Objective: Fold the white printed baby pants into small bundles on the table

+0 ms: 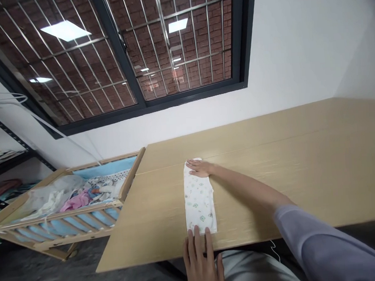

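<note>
A small white garment with a green and brown print lies folded into a long strip on the tan tabletop. It looks like baby trousers, though the fold hides its full shape. Across its far end my right hand rests flat, palm down with fingers extended. At the near end, by the table's front edge, is my left hand, palm down and fingers apart. Its fingertips touch or nearly touch the garment's lower edge. Neither hand grips the cloth.
The wide tan table runs along a white wall below a barred window. Left of it stands a wooden crib holding a heap of clothes. A black shelf rack with folded fabric is at the far left.
</note>
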The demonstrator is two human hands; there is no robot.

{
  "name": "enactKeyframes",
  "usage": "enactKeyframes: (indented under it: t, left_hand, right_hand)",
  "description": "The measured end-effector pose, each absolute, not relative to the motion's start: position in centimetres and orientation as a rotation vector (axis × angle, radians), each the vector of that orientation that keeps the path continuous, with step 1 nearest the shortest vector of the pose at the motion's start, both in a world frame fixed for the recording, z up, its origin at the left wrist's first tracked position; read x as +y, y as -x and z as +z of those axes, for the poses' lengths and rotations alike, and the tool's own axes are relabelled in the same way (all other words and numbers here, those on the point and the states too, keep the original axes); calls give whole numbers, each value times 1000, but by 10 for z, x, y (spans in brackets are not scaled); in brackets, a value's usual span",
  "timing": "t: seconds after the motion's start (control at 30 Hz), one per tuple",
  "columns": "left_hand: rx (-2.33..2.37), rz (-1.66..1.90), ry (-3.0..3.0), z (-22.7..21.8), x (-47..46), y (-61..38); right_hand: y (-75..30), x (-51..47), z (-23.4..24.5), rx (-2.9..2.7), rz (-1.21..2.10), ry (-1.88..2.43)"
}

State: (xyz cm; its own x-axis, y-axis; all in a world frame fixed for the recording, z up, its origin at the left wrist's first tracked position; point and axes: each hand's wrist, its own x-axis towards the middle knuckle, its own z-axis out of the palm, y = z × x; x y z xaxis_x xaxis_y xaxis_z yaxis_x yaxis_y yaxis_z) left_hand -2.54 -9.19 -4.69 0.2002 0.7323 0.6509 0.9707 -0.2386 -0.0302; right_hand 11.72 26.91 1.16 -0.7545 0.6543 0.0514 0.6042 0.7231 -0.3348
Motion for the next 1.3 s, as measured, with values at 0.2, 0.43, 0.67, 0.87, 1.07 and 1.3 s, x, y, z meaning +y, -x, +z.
enactKeyframes:
  t: [0.2,0.43,0.67,0.87,1.07,1.3]
  left_hand:
    - [-1585,-746,2050,-43,-92,24]
    - [-1637,-761,2103,-30,-94,22]
    - [-1616,-732,2216,-5,-80,56]
    - [-1435,-651,2378,11,-71,81]
    - [-1295,-673,2501,3,-82,84]
    - [-1251,-890,2584,22,-95,73]
  right_hand:
    - [-115,278,18,-2718,460,1053]
    - [-123,199,44,-2527,489,917]
    - [-155,67,77,-2687,525,661]
    - [-175,4,55,-2753,394,721]
    - [-180,-27,26,-2771,122,824]
    - [-193,-53,42,-2704,240,842]
